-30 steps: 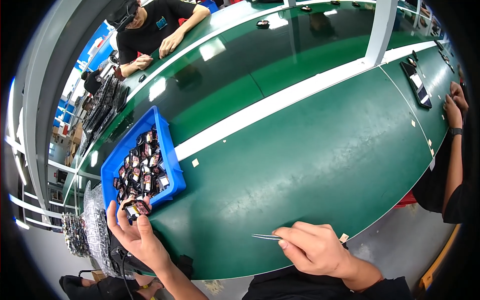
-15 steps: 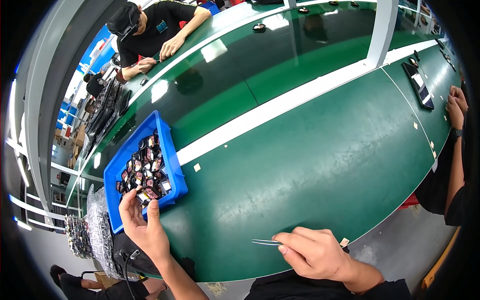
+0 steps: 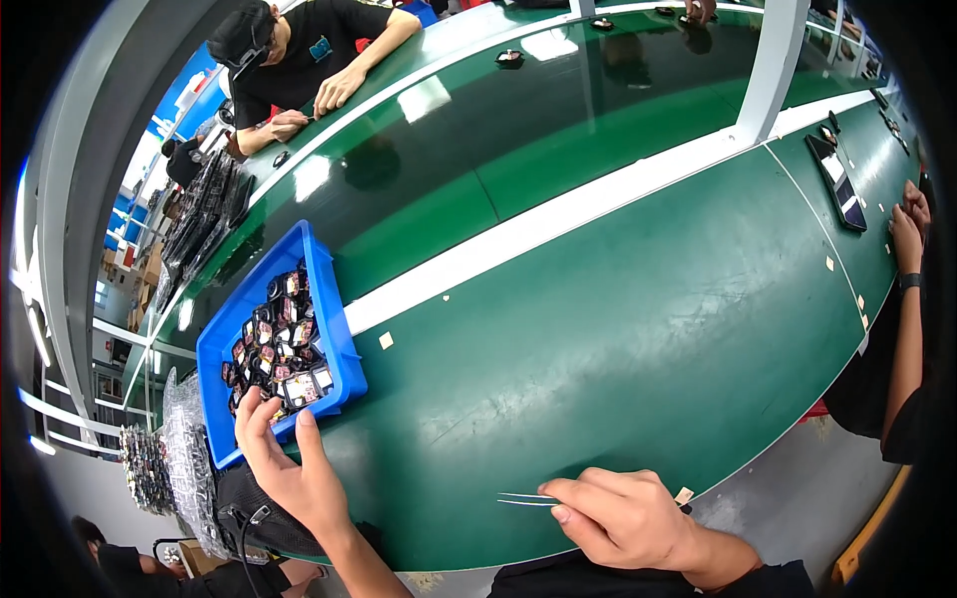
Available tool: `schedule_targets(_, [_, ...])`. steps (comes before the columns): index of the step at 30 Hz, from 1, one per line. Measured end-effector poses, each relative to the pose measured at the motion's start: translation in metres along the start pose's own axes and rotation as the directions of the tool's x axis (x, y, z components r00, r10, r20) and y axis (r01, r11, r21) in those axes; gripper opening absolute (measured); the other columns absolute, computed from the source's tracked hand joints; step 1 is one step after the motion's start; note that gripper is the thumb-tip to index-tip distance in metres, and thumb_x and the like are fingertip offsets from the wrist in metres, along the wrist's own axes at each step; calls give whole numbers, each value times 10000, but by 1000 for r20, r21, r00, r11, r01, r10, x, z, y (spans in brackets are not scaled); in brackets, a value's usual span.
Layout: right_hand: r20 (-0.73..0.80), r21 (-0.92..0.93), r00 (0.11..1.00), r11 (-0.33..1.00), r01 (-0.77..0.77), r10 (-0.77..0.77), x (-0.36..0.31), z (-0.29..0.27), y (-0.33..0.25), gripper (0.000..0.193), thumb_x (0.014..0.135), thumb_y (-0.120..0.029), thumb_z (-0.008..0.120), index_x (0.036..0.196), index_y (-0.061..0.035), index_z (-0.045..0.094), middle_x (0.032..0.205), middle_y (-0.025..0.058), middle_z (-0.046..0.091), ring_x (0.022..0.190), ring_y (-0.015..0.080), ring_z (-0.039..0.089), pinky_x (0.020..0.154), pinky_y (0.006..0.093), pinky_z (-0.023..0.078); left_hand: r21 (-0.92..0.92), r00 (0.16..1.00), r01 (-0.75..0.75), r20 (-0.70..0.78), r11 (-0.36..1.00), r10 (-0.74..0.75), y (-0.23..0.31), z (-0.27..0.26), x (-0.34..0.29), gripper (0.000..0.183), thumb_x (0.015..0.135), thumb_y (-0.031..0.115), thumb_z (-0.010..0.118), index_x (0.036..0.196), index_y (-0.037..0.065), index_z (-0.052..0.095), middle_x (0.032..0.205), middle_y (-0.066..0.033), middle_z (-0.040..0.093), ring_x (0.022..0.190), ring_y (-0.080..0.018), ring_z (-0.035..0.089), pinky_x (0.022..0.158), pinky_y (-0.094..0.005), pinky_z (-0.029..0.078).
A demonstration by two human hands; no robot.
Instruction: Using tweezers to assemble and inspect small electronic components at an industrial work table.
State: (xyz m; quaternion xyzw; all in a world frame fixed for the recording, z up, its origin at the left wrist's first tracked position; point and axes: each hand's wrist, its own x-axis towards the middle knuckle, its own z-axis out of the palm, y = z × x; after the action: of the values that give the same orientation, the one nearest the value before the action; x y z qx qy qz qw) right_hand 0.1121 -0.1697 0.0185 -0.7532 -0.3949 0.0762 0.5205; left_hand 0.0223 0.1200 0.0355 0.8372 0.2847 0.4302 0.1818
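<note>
A blue plastic bin stands on the left part of the green table, heaped with small dark parts that show pink, white and yellow patches. My left hand reaches over the bin's near rim. Its thumb and fingers are apart and bent toward the heap, with nothing visible between them; whether the fingertips touch a part I cannot tell. Over the table's near side, my right hand grips a pair of thin metal tweezers, whose separated tips point left. The tweezers touch no part.
The green table has a raised white strip along its far side and a grey post. Across it a person works with both hands. At the right, another person's hands are near a dark phone-like device. Bubble wrap stands left.
My left hand has shifted slightly down, its fingers a little farther from the heap's middle. The right hand still holds the tweezers. A hand has appeared at the far belt's top right.
</note>
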Motion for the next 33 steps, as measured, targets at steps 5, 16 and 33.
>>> schedule_targets(5, [-6, 42, 999, 998, -40, 40, -2, -1, 3, 172, 895, -61, 680, 1056, -17, 723, 640, 39, 558, 475, 162, 498, 438, 289, 411, -614, 938, 276, 340, 740, -68, 36, 1, -53, 317, 919, 84, 698, 1177, -40, 560, 1302, -207, 563, 1162, -315, 628, 1038, -457, 500])
schedule_targets(16, [-36, 218, 999, 976, -19, 27, 7, -4, -6, 198, 892, -50, 704, 1078, 4, 666, 786, 144, 621, 620, 329, 629, 555, 392, 504, -636, 706, 676, 703, 371, -81, 99, 7, -119, 359, 978, 268, 704, 1135, -36, 597, 1195, -179, 591, 1100, -270, 624, 960, -375, 513])
schedule_targets(33, [45, 91, 998, 995, 47, -51, 3, 3, 4, 218, 891, -85, 733, 1088, 4, 708, 686, 60, 615, 519, 185, 560, 478, 295, 452, -659, 754, 604, 655, 448, -52, 94, 11, -119, 171, 997, 130, 654, 1044, -17, 580, 1112, -166, 612, 1063, -285, 648, 958, -403, 522])
